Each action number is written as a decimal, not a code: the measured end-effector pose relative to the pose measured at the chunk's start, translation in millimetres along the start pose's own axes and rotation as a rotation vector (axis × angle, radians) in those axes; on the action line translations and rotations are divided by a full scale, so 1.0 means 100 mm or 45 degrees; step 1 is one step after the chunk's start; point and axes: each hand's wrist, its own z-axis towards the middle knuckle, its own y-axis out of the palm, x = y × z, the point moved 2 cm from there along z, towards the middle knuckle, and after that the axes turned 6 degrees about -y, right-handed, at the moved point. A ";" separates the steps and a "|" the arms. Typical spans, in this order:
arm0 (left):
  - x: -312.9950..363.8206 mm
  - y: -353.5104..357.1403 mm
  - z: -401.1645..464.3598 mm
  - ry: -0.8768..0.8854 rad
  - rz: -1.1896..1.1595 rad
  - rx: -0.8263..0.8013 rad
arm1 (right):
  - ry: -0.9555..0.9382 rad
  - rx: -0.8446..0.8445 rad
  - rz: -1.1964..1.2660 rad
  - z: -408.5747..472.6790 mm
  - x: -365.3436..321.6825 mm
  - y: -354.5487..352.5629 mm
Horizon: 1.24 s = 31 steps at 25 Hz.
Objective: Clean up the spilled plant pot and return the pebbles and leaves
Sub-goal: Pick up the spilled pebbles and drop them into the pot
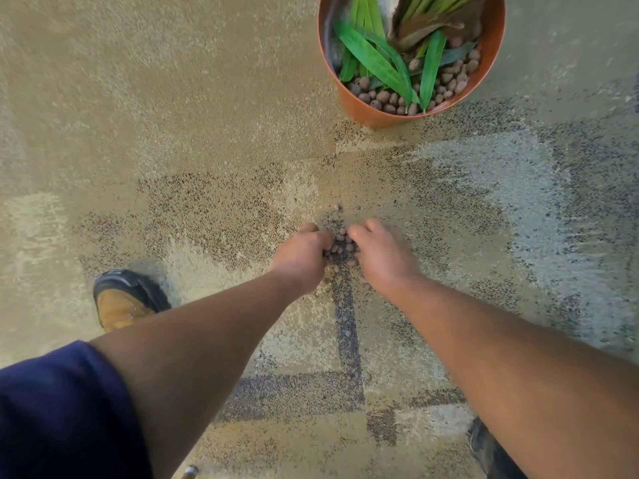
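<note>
Head view: both hands down on the carpet (207,98), scooping. Left hand (302,252) and right hand (382,255) face each other, fingers curled inward and close together, cupping a small heap of pebbles (340,248) between them. Fingertips are mostly hidden under the hands, so I can't tell how tight the cup is underneath. A few strays sit just outside the cup, one a little beyond the hands, a couple near the wrists.

The pot (359,108) stands upright, well ahead of the hands and a bit to the right. It already holds leaves (371,58) and a layer of pebbles, so the job looks mostly done; this looks like the last handful.

To do this step well: close the heels of the hands together before lifting, keep the little fingers flat to the pile, lift level, and tip out over the pot's rim rather than from height. Then pick up the strays.

Materials: the pebbles are small, round, brown, rough-looking and will probably roll easily. The carpet is short, speckled tan and dark, so strays blend in. The pot is smooth orange-brown, likely plastic. The leaves are long, flat, green blades. A tan shoe (122,304) stands to the left.
</note>
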 end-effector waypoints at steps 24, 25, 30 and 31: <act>-0.07 -0.04 0.09 -0.281 -0.317 -0.112 | 0.579 0.293 0.978 -0.22 0.08 -0.14; -0.06 -0.05 0.10 -0.282 -0.309 -0.134 | 0.588 0.306 1.009 -0.23 0.08 -0.13; -0.07 -0.15 0.09 -0.383 -0.471 -0.163 | 0.652 0.350 1.081 -0.24 0.07 -0.11; -0.06 -0.18 0.07 -0.421 -0.553 -0.147 | 0.658 0.347 1.107 -0.24 0.06 -0.12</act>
